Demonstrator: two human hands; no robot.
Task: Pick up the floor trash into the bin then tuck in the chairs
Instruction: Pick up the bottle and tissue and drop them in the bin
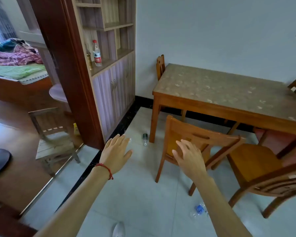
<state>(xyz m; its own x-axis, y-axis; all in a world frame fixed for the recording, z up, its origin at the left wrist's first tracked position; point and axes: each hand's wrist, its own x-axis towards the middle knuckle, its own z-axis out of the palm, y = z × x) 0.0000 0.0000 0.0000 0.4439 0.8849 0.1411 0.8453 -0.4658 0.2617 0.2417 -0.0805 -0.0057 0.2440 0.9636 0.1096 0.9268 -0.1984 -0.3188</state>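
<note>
Both my hands are stretched out over the tiled floor and hold nothing. My left hand [116, 153], with a red string at the wrist, has its fingers spread. My right hand [189, 157] hangs with relaxed fingers in front of the back of a wooden chair [203, 135] that stands pulled out from the dining table [229, 93]. A small dark-capped bottle [145, 139] lies on the floor by the table leg. A crushed clear bottle with a blue label [199, 210] lies near my right forearm. A small white scrap [130, 139] lies past my left fingertips.
A second wooden chair [256, 161] stands pulled out at the right. Another chair [160, 65] sits at the table's far end by the wall. A cabinet [113, 86] with a red-labelled bottle [97, 53] stands left of the table. A doorway at left opens onto a bedroom with a wooden stool [54, 134].
</note>
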